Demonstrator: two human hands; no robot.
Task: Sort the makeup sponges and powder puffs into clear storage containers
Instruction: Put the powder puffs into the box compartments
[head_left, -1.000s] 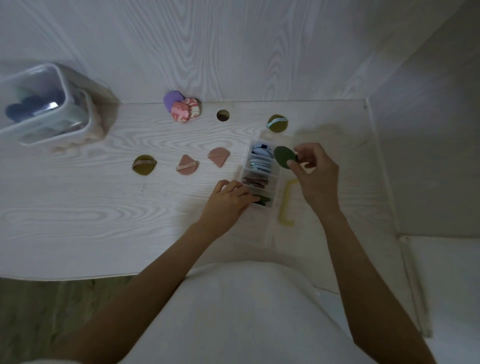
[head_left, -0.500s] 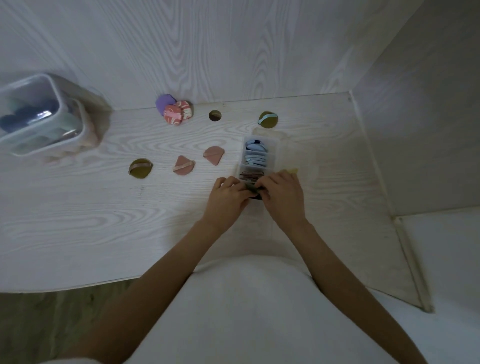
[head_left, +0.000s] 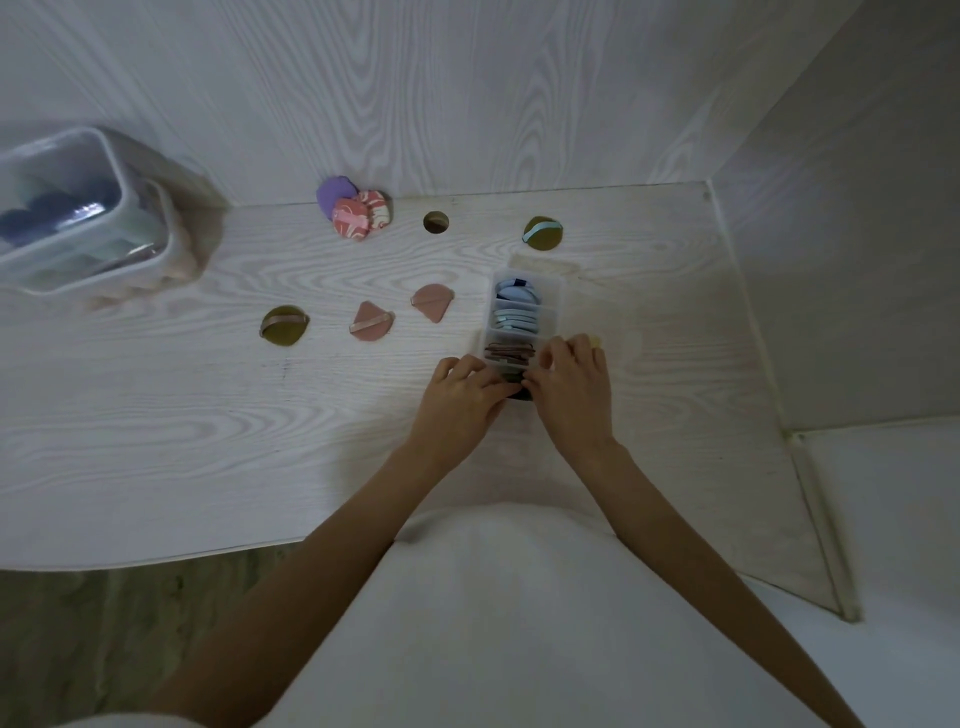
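Two hands at the near end of a clear compartment box (head_left: 524, 317), which stands toward the right side of the desk (head_left: 156, 415), long axis running from back edge to front edge. Left hand (head_left: 460, 400): fingers curled against the box's near-left corner, steadying it. Right hand (head_left: 571, 389): fingers bent down over the nearest compartment, apparently pressing a dark green puff (head_left: 511, 378) in; whether they pinch it cannot be told, since the hand hides most of it. Box contents, back to front: blue puffs (head_left: 514, 296), pale blue puffs (head_left: 514, 322), brown puffs (head_left: 509, 353) standing on edge, then the green. Loose on the desk, unsorted: two pink wedge puffs (head_left: 371, 323) (head_left: 432, 301) and an olive puff (head_left: 284, 326) left of the box; an olive puff with a blue strap (head_left: 542, 234) near the back edge; a purple sponge (head_left: 335, 193) and two pink marbled sponges (head_left: 358, 218) touching at the back edge. Large clear containers (head_left: 78, 218), stacked, at the back-left corner. Risks, as judged: the nearest compartment looks tight, so a forced puff may spring back out or buckle; a hard push at the near end could tip or slide the light box, spilling the upright rows.
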